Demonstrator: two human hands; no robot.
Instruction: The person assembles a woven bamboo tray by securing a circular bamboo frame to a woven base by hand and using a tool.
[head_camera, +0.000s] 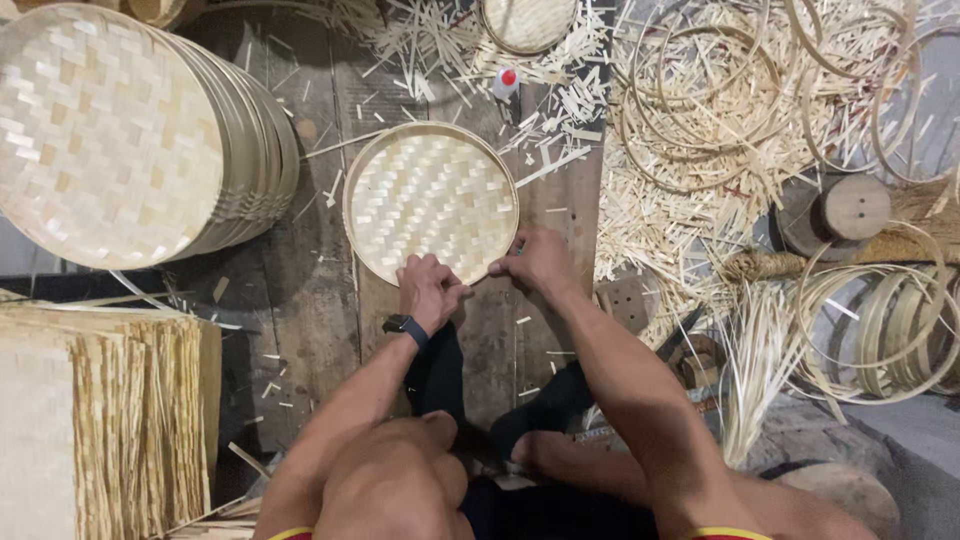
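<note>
A round woven bamboo tray (430, 203) is laid flat on the wooden plank floor (300, 300), near the middle of the boards and just ahead of the person's knees. Its near rim is gripped by both hands: the left hand (430, 290), with a dark watch (404, 326) on the wrist, is closed over the edge with the fingers curled down onto it, and the right hand (537, 260) is closed on the rim just beside it, to the right. What lies under the fingers cannot be made out. From this hold, the thin hoop around the weave could be cracked or pulled out of round if it is pressed too hard at one spot, since both hands are set close together on the same short arc. The far side of the tray is left unsupported, so it could be tipped up or slid across the boards if the push is uneven. Loose bamboo offcuts (560, 110) are scattered at the far edge of the floor and could be caught beneath the tray, leaving it rocking. Sharp strip ends at the rim could be driven into a fingertip. A small white bottle with a red cap (507, 82) stands just beyond the tray and could be knocked over if the tray is shoved forward. A stack of finished trays (130, 130) leans at the far left corner, well apart.
</note>
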